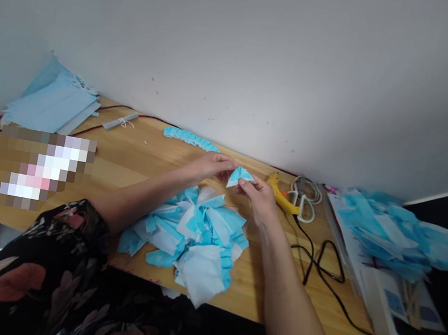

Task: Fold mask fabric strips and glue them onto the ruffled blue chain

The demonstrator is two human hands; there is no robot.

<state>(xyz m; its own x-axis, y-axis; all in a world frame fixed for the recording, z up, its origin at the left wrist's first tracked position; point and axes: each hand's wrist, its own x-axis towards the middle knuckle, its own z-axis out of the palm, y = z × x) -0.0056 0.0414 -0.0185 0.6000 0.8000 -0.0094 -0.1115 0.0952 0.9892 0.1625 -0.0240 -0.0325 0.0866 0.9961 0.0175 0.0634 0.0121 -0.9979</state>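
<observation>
A small folded blue-and-white mask piece (241, 176) is pinched between the fingertips of the left hand (212, 165) and the right hand (260, 192), held just above the counter (129, 165) near the middle of its far edge. A heap of cut blue and white mask pieces (195, 232) is seen below the hands, reaching the near edge. A yellow glue gun (282, 196) and white-handled scissors (303, 196) lie just beside the right hand, with a black cord (321, 265) trailing toward the near edge. A stack of face masks (51, 102) rests at the far left corner; a pleated blue strip (190, 138) lies along the far edge. More blue pieces (403, 234) are piled at the right end.
</observation>
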